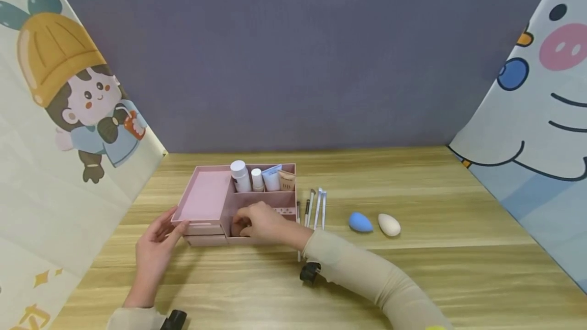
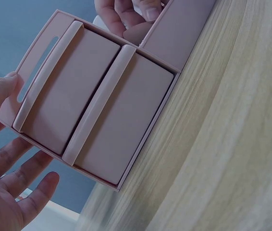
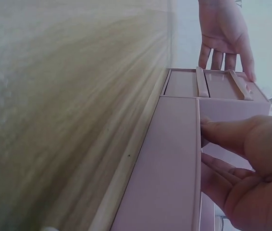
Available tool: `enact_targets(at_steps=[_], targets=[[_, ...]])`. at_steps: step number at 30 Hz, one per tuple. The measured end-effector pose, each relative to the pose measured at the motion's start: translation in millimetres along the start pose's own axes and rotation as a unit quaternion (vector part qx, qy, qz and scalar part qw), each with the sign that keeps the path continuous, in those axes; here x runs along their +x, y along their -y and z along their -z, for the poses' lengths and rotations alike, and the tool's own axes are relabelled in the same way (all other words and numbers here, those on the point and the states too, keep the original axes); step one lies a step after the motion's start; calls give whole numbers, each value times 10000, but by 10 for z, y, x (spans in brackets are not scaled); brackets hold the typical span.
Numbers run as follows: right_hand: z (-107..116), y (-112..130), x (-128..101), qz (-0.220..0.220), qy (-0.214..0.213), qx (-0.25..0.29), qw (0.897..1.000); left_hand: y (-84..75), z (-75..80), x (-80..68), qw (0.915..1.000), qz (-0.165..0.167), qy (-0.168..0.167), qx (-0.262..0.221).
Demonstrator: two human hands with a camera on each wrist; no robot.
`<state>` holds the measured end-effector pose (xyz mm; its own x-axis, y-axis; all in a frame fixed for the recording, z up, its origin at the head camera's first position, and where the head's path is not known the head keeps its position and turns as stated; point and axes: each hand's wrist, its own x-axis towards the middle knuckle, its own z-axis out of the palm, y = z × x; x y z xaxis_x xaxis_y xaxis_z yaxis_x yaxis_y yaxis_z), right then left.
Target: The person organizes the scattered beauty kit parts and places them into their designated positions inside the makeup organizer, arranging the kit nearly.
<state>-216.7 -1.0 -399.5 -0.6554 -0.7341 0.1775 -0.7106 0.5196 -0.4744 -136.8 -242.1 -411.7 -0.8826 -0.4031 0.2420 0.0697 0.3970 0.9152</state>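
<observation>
A pink desktop organizer (image 1: 206,195) stands on the table, with two shut drawers (image 2: 121,115) in its left front. My left hand (image 1: 158,246) grips its front left corner, thumb on the front edge and fingers along the side. My right hand (image 1: 263,223) reaches down into the front right compartment, fingers curled. Between its fingertips is a small brownish-pink rounded piece (image 2: 137,33), mostly hidden; I cannot tell its kind. Behind this hand, a white bottle (image 1: 240,177), a smaller white-capped bottle (image 1: 257,181) and two tubes (image 1: 272,178) stand in the back compartments.
Several makeup brushes (image 1: 318,208) lie right of the organizer, partly beneath the right forearm. Farther right, a blue makeup sponge (image 1: 360,222) and a cream one (image 1: 389,225) lie on the wooden table (image 1: 440,269). A dark grey panel (image 1: 302,60) rises behind the table.
</observation>
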Motion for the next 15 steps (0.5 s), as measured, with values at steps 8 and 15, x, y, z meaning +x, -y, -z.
enact_targets(at_steps=[8, 15], targets=[[42, -17, -40, 20, 115, 41, 9999, 12, 21, -3, 10000, -37, -16, 10], [106, -28, -60, -186, 163, -95, 9996, 10, 0, 1, 9999, -138, -36, -57]])
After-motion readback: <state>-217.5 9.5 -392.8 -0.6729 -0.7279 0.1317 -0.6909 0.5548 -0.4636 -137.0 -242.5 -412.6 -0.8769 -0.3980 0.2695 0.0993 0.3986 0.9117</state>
